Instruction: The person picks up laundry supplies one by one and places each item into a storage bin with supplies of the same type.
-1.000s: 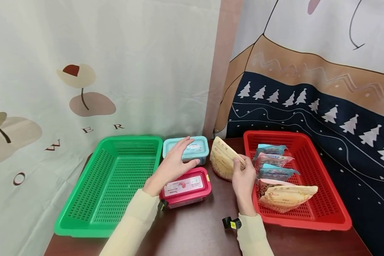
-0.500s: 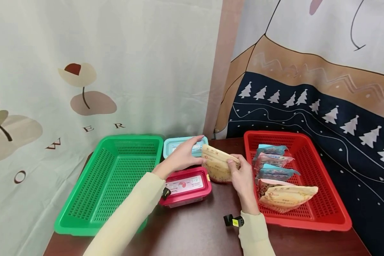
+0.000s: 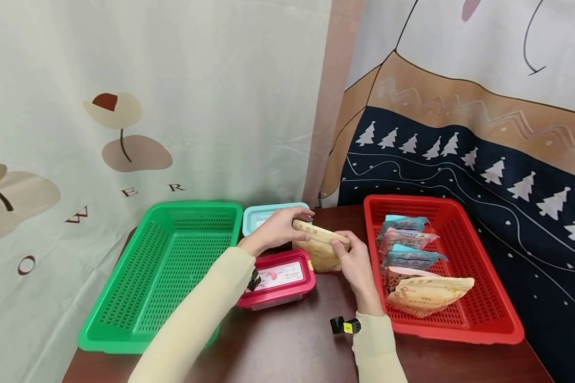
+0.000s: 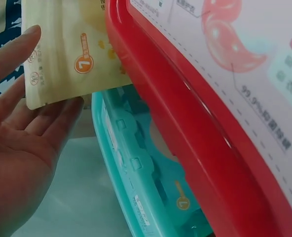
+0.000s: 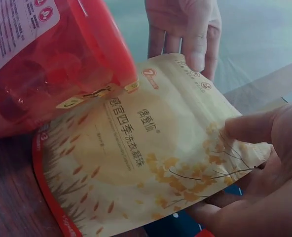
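Observation:
A pale yellow pouch of laundry pods (image 5: 121, 153), printed with autumn leaves, stands tilted between both hands. The right hand (image 3: 359, 263) pinches its right top edge, thumb on the front and fingers behind. At the other top corner the left hand (image 3: 280, 229) holds it, thumb in front and fingers behind. A magenta-lidded plastic box (image 3: 280, 276) sits just below the left hand, close to the pouch. Behind it lies a light blue lidded box (image 3: 259, 215), partly covered by that hand.
A green basket (image 3: 83, 340) stands on the left. In the red basket (image 3: 500, 314) on the right, several pouches stand in a row: blue ones (image 3: 414, 258), pink ones (image 3: 407, 239) and a yellow one (image 3: 428, 298) in front. Printed curtains (image 3: 220, 106) hang behind the brown table (image 3: 287, 340).
The right hand has brought the yellow pouch leftward, in front of the light blue box. The left hand has moved right from over the boxes and taken the pouch's left corner.

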Tool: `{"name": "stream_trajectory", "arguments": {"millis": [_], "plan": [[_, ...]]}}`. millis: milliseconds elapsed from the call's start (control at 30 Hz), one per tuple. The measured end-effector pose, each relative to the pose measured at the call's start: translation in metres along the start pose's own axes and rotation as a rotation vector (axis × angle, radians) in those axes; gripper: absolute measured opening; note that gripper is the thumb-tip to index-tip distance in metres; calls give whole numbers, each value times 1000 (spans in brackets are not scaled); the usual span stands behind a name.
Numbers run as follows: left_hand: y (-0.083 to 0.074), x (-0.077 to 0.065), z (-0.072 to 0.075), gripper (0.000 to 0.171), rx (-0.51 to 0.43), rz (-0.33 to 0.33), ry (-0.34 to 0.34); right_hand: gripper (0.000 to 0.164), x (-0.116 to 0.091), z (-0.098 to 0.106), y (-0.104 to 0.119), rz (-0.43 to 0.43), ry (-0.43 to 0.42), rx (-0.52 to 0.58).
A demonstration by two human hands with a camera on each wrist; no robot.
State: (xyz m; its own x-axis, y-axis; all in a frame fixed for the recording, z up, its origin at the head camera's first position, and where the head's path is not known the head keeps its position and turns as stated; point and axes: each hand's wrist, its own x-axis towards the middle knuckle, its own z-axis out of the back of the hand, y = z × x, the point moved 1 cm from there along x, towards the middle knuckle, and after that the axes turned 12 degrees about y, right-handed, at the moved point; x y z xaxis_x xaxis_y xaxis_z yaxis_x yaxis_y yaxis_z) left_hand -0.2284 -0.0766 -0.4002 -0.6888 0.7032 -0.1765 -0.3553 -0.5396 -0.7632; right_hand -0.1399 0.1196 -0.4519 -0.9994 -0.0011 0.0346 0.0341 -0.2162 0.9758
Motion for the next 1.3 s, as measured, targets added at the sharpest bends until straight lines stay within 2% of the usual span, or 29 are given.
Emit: {"name": "stream_trajectory", "arguments": {"millis": [133, 333, 500, 633, 833, 933, 1100, 1300], "plan": [[3, 2, 0, 55, -29, 5, 18, 34, -1, 4, 4, -8, 13, -33], [11, 1, 1, 59, -92, -7, 66, 71, -5, 14, 12, -41, 93, -195], [17, -1, 2, 56, -60, 8, 96, 82, -5, 17, 15, -100, 162, -287], [18, -2, 3, 45, -42, 4, 104, 73, -4, 13, 13, -105, 162, -282], [19, -2, 2, 25, -50, 23, 88, 32, -3, 5, 8, -81, 99, -262], [18, -2, 2, 13, -40, 27, 75, 20, -3, 4, 9, -65, 61, -272], [14, -1, 1, 5, 15, -28, 15, 14, -5, 7, 12, -26, -7, -305], [4, -1, 1, 6, 4, -113, -57, 14, -13, 15, 24, 1, -70, -293]]}}
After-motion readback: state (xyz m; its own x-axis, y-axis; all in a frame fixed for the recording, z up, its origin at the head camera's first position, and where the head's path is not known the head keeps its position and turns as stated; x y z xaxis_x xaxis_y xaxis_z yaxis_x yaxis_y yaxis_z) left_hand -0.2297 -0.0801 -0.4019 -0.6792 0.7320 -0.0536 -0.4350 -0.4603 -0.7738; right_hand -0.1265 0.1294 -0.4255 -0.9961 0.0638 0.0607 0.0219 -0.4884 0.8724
